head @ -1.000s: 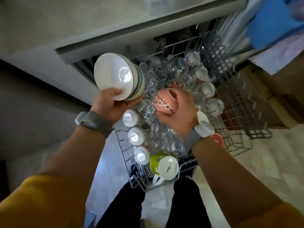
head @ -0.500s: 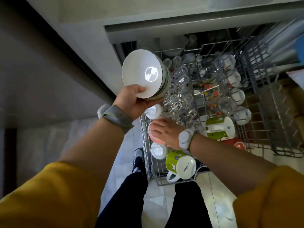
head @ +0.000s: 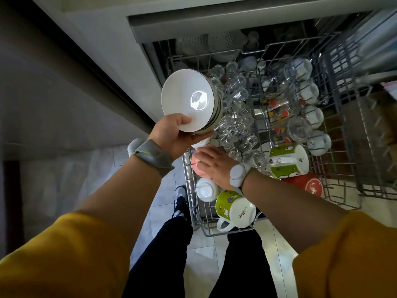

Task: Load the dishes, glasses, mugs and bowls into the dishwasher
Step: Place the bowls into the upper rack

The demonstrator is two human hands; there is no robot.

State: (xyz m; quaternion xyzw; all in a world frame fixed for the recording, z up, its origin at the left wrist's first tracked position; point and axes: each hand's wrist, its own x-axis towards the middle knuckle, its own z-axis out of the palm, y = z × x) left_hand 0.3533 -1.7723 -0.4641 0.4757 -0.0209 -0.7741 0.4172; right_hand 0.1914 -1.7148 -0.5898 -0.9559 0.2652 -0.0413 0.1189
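Observation:
My left hand [head: 171, 136] grips the rim of a stack of white bowls [head: 189, 104], tilted on edge above the left side of the pulled-out upper rack [head: 193, 216]. My right hand [head: 214, 164] reaches down into the rack's left column, its fingers wrapped over a pink mug [head: 196, 164] that sits between white cups [head: 206, 190]. Most of the pink mug is hidden under the hand. Clear glasses [head: 236, 117] fill the rack's middle.
Two green-and-white mugs [head: 236, 209] [head: 287, 160] and a red mug [head: 307, 186] lie near the rack's front. White cups [head: 313, 117] line the right column. A grey basket [head: 378, 147] sits to the right. My legs and shoe [head: 180, 201] stand at the rack's front.
My right hand carried the pink mug down and left into the rack's left column. The bowl stack stayed raised in my left hand while the view shifted left.

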